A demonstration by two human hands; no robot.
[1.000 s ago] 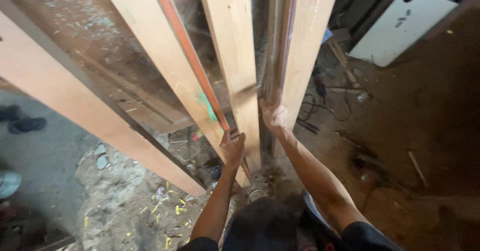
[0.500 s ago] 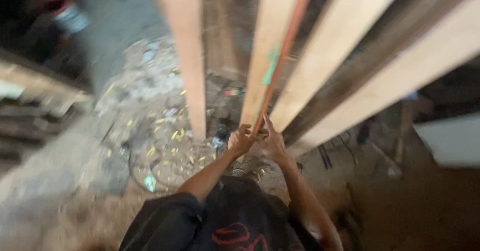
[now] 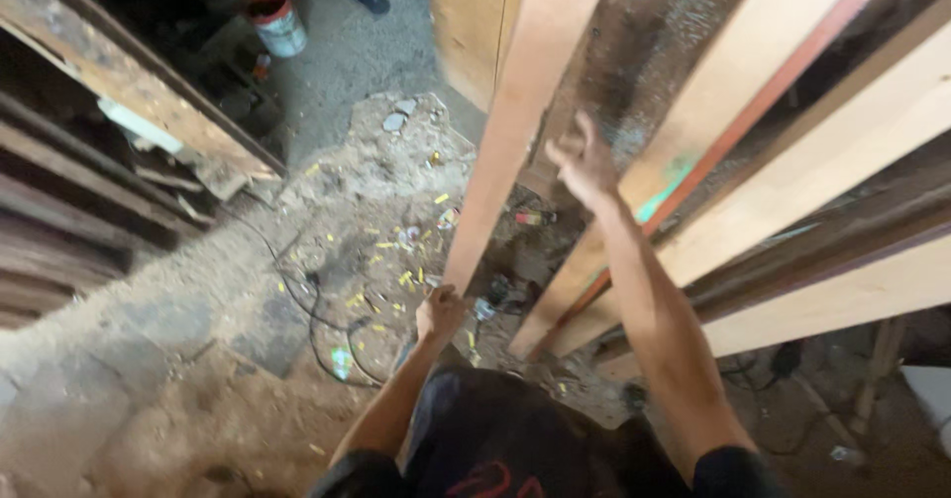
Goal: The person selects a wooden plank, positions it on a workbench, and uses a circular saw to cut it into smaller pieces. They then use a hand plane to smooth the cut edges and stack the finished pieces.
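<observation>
Two hands on one pale plank, standing near-upright among leaning boards: left hand clamped around the foot just above the littered floor, right hand raised beside it, fingers loosely curled, grip unclear. Best kept low and steady, foot clear of the black cable. Beyond, top left, a round white bucket with red rim; no signs legible.

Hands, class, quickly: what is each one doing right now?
Left hand: closed around the bottom end of the leaning wooden plank.
Right hand: raised beside that plank, fingers loosely curled, holding nothing clearly.
</observation>
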